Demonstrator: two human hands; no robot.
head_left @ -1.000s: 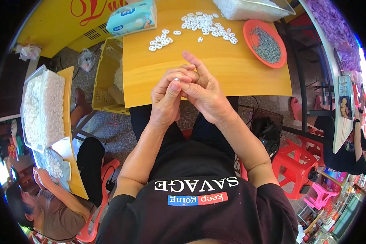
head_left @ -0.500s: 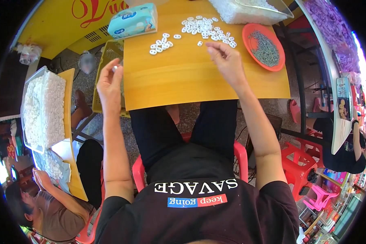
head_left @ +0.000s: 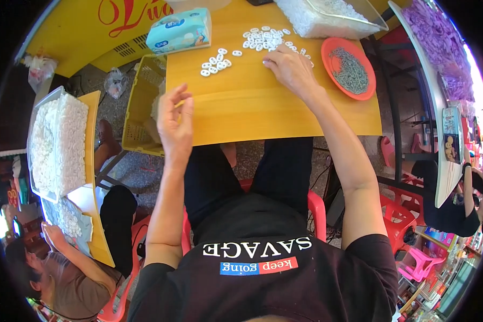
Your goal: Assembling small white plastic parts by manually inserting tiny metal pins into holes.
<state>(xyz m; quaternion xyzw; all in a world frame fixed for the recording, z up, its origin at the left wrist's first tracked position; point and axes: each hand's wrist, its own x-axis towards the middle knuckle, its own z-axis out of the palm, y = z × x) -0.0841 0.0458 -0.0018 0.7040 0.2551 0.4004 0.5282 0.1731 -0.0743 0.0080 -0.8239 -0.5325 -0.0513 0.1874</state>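
Observation:
My left hand [head_left: 176, 123] is raised over the table's near left edge. Its fingers are loosely curled and apart, and I see nothing in them. My right hand [head_left: 291, 67] reaches to the near side of a heap of small white two-holed oval pieces [head_left: 263, 40]. Its thumb and forefinger pinch together at a small white piece [head_left: 265, 63], mostly covered by the fingertips. A smaller group of the same pieces [head_left: 213, 67] lies to the left. Beside my right hand stands a red plate [head_left: 371, 75] of small grey metal pins or screws [head_left: 349, 70].
A blue tissue pack [head_left: 180, 32] stands at the table's far left, and a clear tub of white pieces [head_left: 335, 27] at the far right. Below the left edge is a yellow plastic crate [head_left: 139, 102]. At a side table on the left, another person's hands [head_left: 53, 236] work near white pieces.
My left hand has come right from over the crate to the table edge, and the white piece in its fingers is gone. My right hand has closed down on a loose white piece.

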